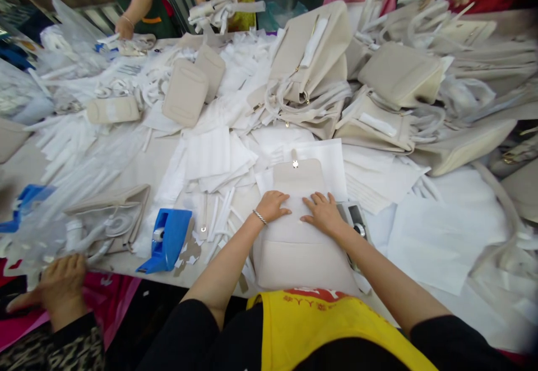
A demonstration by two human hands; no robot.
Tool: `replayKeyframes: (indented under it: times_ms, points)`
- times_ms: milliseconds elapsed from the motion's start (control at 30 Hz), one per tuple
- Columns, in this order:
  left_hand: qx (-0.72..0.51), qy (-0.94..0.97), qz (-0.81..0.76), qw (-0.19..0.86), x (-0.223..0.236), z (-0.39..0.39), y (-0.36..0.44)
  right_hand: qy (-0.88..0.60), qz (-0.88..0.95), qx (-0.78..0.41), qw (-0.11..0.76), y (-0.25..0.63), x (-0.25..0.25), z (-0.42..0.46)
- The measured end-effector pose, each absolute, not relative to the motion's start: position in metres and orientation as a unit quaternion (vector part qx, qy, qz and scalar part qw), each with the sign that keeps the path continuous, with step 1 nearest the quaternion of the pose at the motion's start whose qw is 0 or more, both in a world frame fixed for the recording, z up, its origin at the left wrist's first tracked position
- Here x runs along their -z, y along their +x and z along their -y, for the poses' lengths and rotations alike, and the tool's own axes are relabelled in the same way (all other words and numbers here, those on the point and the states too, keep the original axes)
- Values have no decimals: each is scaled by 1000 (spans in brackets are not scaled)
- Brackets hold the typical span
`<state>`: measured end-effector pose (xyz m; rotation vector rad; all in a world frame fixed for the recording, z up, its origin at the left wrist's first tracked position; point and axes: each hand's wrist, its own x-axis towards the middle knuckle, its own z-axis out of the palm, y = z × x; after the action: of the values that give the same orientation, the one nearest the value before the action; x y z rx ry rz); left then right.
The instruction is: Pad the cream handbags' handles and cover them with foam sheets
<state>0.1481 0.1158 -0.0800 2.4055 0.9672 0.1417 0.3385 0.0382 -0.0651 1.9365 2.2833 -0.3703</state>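
Note:
A beige handbag (pixel 305 261) lies in front of me at the table's near edge, its flap turned away from me. At the flap's far end is a small tab with a metal clasp (pixel 295 163). My left hand (pixel 271 205) rests on the bag's left side with the fingers stretched out. Opposite it, my right hand (pixel 323 212) lies on the right side, fingers spread. Both palms face down on the bag, and neither hand grips anything. White paper sheets (pixel 332 163) stick out from under the far end of the bag.
A blue tape dispenser (pixel 170 239) stands to the left, with a strap (pixel 204 217) beside it. Beige bags (pixel 306 51) are heaped at the back right. White sheets (pixel 445 236) cover the right side. A co-worker's hand (pixel 63 281) is at lower left; other people stand across the table.

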Motion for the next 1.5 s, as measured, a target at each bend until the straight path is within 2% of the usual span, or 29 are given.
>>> replayKeyframes:
  times_ms: [367, 567, 800, 967, 1200, 1500]
  points:
    - [61, 885, -340, 311, 93, -132, 152, 595, -761, 189, 176, 327, 45, -91]
    - [51, 871, -359, 330, 98, -130, 151, 611, -754, 182, 158, 329, 59, -96]
    - [-21, 860, -372, 350, 108, -125, 146, 640, -747, 158, 83, 340, 71, -78]
    - [-24, 862, -386, 327, 105, -120, 147, 647, -736, 174, 98, 339, 68, -80]
    - [-75, 889, -400, 210, 92, -107, 144, 652, -736, 146, 105, 336, 67, -74]
    - [-6, 888, -399, 228, 101, -120, 150, 656, -721, 183, 127, 338, 65, -77]
